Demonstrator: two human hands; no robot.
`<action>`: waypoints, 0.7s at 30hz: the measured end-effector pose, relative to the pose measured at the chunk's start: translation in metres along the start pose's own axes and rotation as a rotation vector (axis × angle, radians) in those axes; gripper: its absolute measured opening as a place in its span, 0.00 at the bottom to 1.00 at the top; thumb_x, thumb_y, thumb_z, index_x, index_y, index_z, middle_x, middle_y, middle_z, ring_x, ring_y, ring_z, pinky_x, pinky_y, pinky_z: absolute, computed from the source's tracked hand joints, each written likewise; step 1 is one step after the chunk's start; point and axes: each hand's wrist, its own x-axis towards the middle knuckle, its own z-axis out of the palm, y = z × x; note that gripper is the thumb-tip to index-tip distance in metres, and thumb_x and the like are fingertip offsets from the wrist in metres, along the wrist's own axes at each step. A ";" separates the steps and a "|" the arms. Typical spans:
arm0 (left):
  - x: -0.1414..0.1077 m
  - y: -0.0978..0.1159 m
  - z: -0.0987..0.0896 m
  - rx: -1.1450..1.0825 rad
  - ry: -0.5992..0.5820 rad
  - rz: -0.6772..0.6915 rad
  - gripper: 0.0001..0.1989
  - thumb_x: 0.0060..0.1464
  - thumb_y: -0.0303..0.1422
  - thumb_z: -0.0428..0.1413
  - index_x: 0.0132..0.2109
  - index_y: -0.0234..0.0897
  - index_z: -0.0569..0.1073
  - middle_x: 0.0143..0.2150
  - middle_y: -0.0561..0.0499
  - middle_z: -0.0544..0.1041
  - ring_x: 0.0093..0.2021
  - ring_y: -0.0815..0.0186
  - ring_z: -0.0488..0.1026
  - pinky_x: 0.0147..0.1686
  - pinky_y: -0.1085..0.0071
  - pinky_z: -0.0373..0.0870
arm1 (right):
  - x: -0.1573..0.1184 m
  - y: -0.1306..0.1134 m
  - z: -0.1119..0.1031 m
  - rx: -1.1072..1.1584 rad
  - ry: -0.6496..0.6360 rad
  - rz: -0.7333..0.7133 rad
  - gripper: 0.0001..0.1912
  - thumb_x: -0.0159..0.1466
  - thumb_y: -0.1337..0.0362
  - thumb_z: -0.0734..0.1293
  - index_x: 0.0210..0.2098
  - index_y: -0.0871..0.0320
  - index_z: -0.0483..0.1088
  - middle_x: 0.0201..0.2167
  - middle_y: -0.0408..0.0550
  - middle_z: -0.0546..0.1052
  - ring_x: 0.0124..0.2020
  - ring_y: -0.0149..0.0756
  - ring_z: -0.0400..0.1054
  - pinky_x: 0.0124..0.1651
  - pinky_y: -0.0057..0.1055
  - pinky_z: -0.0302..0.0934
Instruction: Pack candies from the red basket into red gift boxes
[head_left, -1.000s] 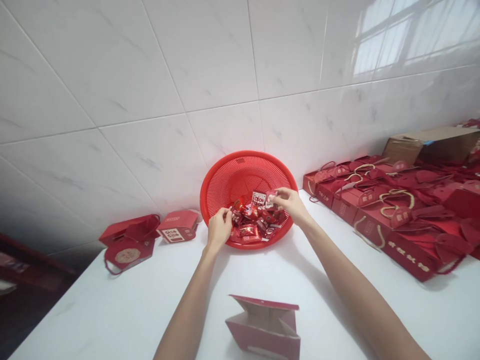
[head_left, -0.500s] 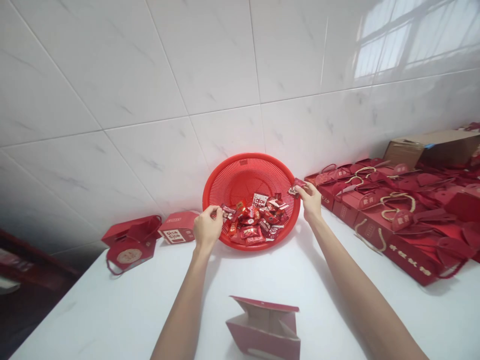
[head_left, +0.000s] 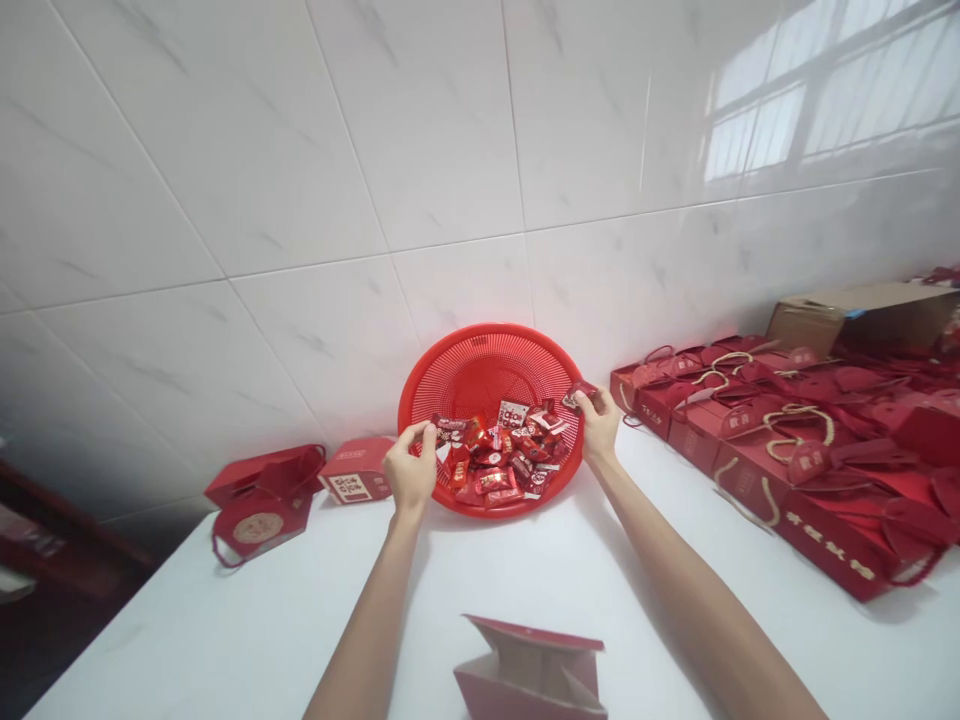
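A red plastic basket (head_left: 491, 338) leans against the wall and holds a heap of wrapped candies (head_left: 501, 478), mostly red. At its left rim is my left hand (head_left: 412, 470), closed with thumb and forefinger together. A dark red wrapped candy (head_left: 451, 426) lies right by those fingertips; whether they grip it I cannot tell. My right hand (head_left: 601, 430), at the right rim, pinches a small red-and-white wrapped candy (head_left: 576, 394). Between my forearms, near the lower edge of the view, an open red paper box (head_left: 529, 690) stands with its mouth up.
Two red boxes stand at the left: a handled gift box (head_left: 262, 515) and a smaller carton (head_left: 358, 470). Rows of red gift boxes (head_left: 750, 480) with cord handles fill the right side. Behind them is a cardboard box (head_left: 806, 325). The tiled wall (head_left: 315, 340) backs the white table (head_left: 300, 610).
The view has tilted up slightly, so everything sits lower. My left hand has shifted a little outward at the rim. My right hand still holds its candy, now nearer the basket.
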 end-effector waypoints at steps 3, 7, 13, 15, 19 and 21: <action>0.003 -0.002 -0.003 0.003 -0.016 -0.012 0.16 0.50 0.44 0.54 0.34 0.38 0.79 0.33 0.46 0.84 0.37 0.57 0.80 0.43 0.62 0.75 | -0.003 0.002 0.005 -0.025 -0.001 -0.007 0.13 0.53 0.54 0.69 0.33 0.57 0.72 0.31 0.46 0.78 0.35 0.39 0.70 0.45 0.39 0.65; 0.003 0.003 -0.003 0.062 -0.041 -0.019 0.15 0.52 0.43 0.54 0.35 0.38 0.79 0.33 0.45 0.84 0.38 0.55 0.80 0.54 0.53 0.71 | -0.008 -0.008 0.007 -0.099 0.026 -0.042 0.12 0.54 0.57 0.69 0.34 0.57 0.74 0.42 0.52 0.79 0.48 0.44 0.70 0.58 0.45 0.60; -0.005 0.022 -0.003 0.158 -0.056 0.140 0.11 0.55 0.40 0.54 0.36 0.40 0.79 0.35 0.46 0.84 0.41 0.55 0.80 0.63 0.47 0.60 | -0.027 -0.048 0.019 -0.047 -0.196 0.012 0.12 0.56 0.57 0.70 0.37 0.55 0.73 0.39 0.49 0.81 0.41 0.42 0.74 0.50 0.41 0.67; -0.009 0.028 -0.003 0.067 -0.123 0.129 0.14 0.56 0.42 0.54 0.38 0.39 0.79 0.34 0.46 0.83 0.39 0.57 0.80 0.52 0.56 0.71 | -0.037 -0.058 0.025 0.033 -0.341 0.208 0.11 0.54 0.56 0.72 0.34 0.55 0.74 0.31 0.45 0.80 0.34 0.39 0.73 0.41 0.35 0.69; -0.018 0.036 0.002 -0.190 -0.305 -0.012 0.19 0.57 0.47 0.53 0.41 0.36 0.76 0.31 0.49 0.81 0.31 0.62 0.80 0.37 0.67 0.76 | -0.055 -0.065 0.034 0.104 -0.490 0.642 0.10 0.49 0.59 0.75 0.28 0.55 0.74 0.24 0.40 0.75 0.27 0.35 0.70 0.31 0.31 0.68; -0.022 0.040 0.004 -0.300 -0.358 -0.055 0.20 0.55 0.49 0.55 0.41 0.36 0.75 0.34 0.47 0.82 0.33 0.60 0.81 0.39 0.66 0.78 | -0.060 -0.062 0.036 0.125 -0.508 0.753 0.11 0.48 0.60 0.75 0.27 0.55 0.72 0.20 0.38 0.72 0.23 0.32 0.66 0.28 0.31 0.67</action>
